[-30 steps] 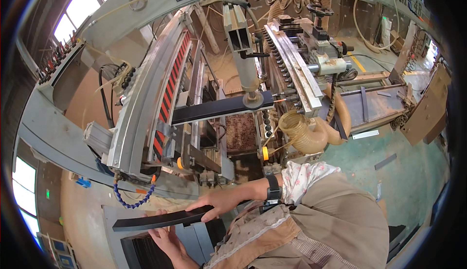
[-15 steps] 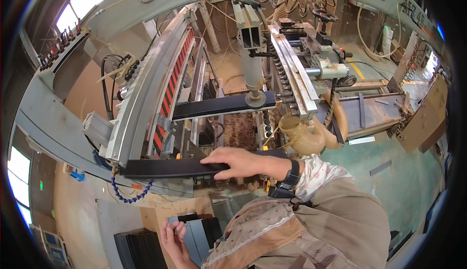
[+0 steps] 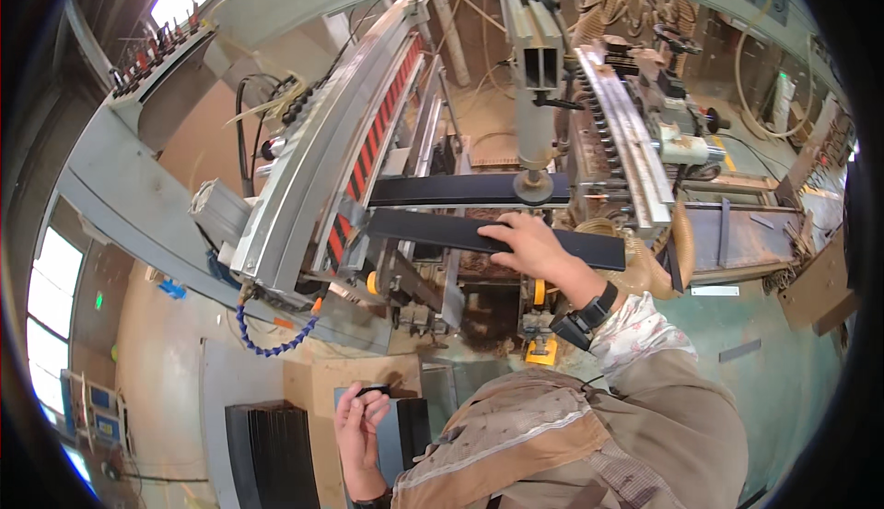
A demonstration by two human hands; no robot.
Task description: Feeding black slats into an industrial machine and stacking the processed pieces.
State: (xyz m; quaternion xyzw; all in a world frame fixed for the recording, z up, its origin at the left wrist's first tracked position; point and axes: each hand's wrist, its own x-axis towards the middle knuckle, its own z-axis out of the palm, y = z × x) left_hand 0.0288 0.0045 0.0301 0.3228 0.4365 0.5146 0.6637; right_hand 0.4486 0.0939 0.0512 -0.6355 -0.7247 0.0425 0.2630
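My right hand grips a long dark board, fingers over its far edge, right of its middle. The board lies across the machine on the near side of a second dark board, which sits under a round clamp foot. Lower down, my left hand is raised with loosely bent fingers, apart from one another, in front of a blue-grey board. A small dark piece shows at its fingertips; whether they touch it is unclear.
A stack of dark boards stands at the lower left. A metal rail with red-black stripes borders the boards on the left, a drill row on the right. A blue jointed hose and tan ducting hang close by.
My right hand has moved the near board away from me and rightward, onto the machine next to the clamped board. My left hand has risen slightly. The view has shifted.
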